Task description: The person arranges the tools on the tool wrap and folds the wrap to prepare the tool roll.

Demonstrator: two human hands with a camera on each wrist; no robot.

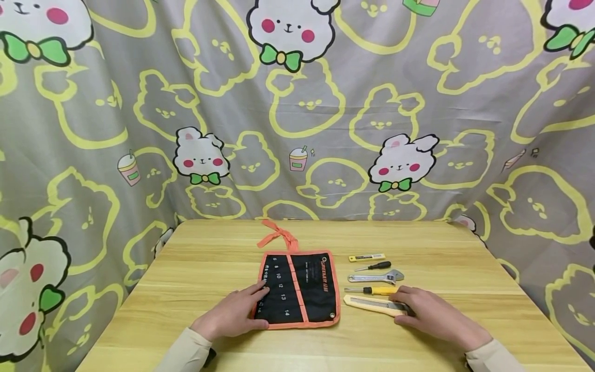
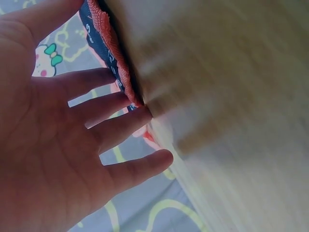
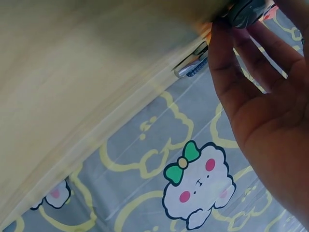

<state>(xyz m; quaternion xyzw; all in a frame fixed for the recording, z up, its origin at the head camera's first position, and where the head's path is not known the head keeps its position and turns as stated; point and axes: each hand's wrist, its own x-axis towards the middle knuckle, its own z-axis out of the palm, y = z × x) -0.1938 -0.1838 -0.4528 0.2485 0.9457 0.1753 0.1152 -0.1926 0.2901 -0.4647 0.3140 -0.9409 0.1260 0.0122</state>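
Note:
A black tool pouch (image 1: pixel 316 305) with orange edging and printed size numbers lies flat on the table. My left hand (image 1: pixel 239 310) rests on its left edge, fingers fairly straight and spread; the left wrist view shows the fingertips along the orange trim (image 2: pixel 108 41). To the pouch's right lies a pale yellow utility knife (image 1: pixel 372 304), its dark rear end (image 3: pixel 246 13) between the thumb and fingers of my right hand (image 1: pixel 429 312). Just beyond the knife is a screwdriver with a yellow handle (image 1: pixel 378 290), its handle end partly covered by the right hand.
Farther back in the same column lie an adjustable wrench (image 1: pixel 372 278), a small black screwdriver (image 1: pixel 378 265) and a slim yellow case (image 1: pixel 367 257). Orange ties (image 1: pixel 281 235) trail from the pouch's far edge. A patterned grey curtain (image 1: pixel 316 191) surrounds the wooden table (image 1: pixel 186 268).

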